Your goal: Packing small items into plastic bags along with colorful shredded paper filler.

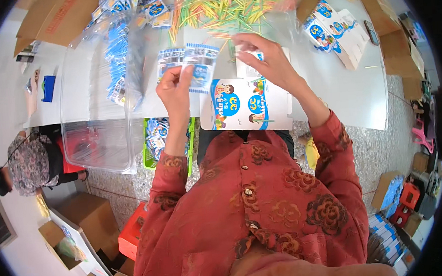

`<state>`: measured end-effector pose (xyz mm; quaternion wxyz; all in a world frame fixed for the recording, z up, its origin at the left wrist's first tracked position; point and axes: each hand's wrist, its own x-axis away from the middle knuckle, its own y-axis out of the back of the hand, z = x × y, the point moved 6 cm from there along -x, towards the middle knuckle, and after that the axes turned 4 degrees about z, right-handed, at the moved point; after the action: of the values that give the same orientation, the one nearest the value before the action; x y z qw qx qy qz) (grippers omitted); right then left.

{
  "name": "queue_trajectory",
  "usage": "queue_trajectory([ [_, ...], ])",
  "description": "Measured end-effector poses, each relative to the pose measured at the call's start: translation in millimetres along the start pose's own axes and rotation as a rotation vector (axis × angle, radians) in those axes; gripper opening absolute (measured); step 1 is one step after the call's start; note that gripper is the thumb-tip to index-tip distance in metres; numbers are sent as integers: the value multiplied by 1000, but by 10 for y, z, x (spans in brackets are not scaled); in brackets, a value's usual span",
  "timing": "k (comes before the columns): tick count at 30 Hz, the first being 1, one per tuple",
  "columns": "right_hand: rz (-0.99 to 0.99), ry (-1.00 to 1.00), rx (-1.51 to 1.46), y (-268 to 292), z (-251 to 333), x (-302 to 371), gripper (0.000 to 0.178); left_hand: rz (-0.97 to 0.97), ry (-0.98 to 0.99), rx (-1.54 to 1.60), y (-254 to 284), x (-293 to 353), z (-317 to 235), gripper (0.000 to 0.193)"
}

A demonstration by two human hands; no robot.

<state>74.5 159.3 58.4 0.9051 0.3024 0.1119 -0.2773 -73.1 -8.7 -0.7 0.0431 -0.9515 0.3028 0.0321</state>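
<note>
My left hand [173, 93] pinches a small blue-and-white sachet [201, 63] by its lower left side, thumb in front. Another such sachet [168, 62] lies on the table just behind it. My right hand [267, 59] hovers to the right of the held sachet, fingers curved and apart from the thumb, with nothing visible between them. Below the hands lies a flat printed carton [279, 104] in white and blue at the table's front edge. Beyond the hands is a heap of thin red, yellow and green plastic sticks [218, 9] in a clear bag.
A clear plastic tub [69, 101] stands at the left, beside a long pile of sachets [118, 53]. Under the table edge sits a green basket [191, 145] of packets. More printed cartons [349, 46] and a phone [371, 31] lie at the right. A person [27, 162] is at far left.
</note>
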Motion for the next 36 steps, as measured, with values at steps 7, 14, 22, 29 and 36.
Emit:
queue_trajectory([
  [7, 407, -106, 35, -260, 20, -155, 19, 194, 49, 55, -331, 335, -72, 9],
  [14, 415, 54, 132, -135, 237, -73, 19, 416, -113, -280, -480, 322, -201, 9],
  [22, 225, 90, 59, 11, 484, -12, 26, 311, 29, -22, -458, 377, -97, 8],
  [29, 74, 260, 328, 39, 659, 155, 29, 164, -52, -19, -446, 402, -180, 13],
  [36, 153, 452, 503, -127, 786, 283, 18, 154, -335, -278, -422, 451, -257, 15],
])
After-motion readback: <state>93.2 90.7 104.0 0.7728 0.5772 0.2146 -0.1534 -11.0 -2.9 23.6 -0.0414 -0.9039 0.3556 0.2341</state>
